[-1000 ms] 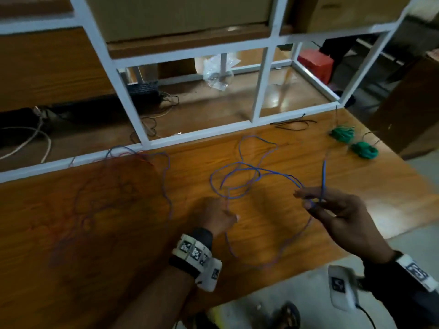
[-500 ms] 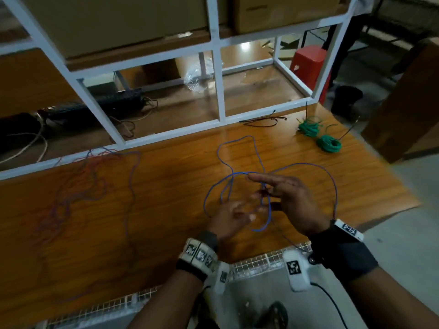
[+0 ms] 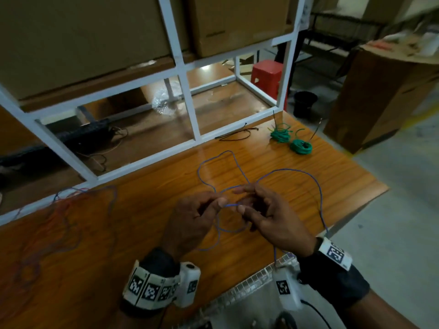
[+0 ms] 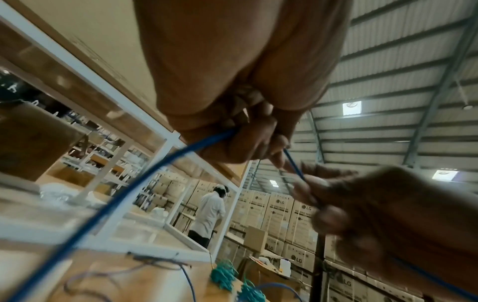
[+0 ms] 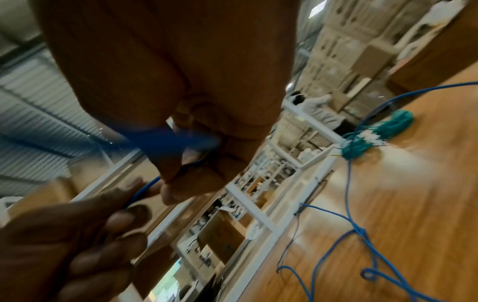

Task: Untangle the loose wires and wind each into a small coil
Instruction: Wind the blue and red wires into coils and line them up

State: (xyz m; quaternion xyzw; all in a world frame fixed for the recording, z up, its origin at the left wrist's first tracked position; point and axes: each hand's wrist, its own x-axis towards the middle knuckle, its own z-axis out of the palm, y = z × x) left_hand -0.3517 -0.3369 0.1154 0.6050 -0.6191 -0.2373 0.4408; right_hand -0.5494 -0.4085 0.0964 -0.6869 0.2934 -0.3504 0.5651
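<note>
Head view: left hand [image 3: 190, 222] and right hand [image 3: 268, 217] meet over the wooden table [image 3: 332, 186], each pinching the blue wire [image 3: 318, 186] with a short taut stretch between the thumbs; the rest of the wire loops loose on the table beyond the hands and trails off the near edge beside the right wrist. Two green wire coils [image 3: 300, 146] lie near the far right corner, a thin black wire [image 3: 237, 135] just left of them by the white frame [image 3: 190, 100]. A tangle of red and blue wires [image 3: 64, 210] lies well apart on the left, dim. Wrist bands carry black-and-white square markers, no readable text. Red stool [image 3: 267, 72] and cardboard boxes [image 3: 78, 36] behind the frame; no readable print there. Left wrist view: left hand [image 4: 245, 114] fingers curled round the blue wire [image 4: 124, 196], right hand [image 4: 388, 208] gripping it just beside; stacked cartons [image 4: 287, 214] in the background read "LG", smaller print looks like "WASHING MACHINE" but is blurry; a person in a white shirt [image 4: 209, 212] stands by them; green coils [image 4: 222, 275] low on the table. Right wrist view: right hand [image 5: 196, 122] clamped on the blue wire [image 5: 346, 241], motion-blurred at the fingers; left hand [image 5: 77, 235] holds it close by; green coils [image 5: 375, 134] on the table; carton print too blurred to read.
</note>
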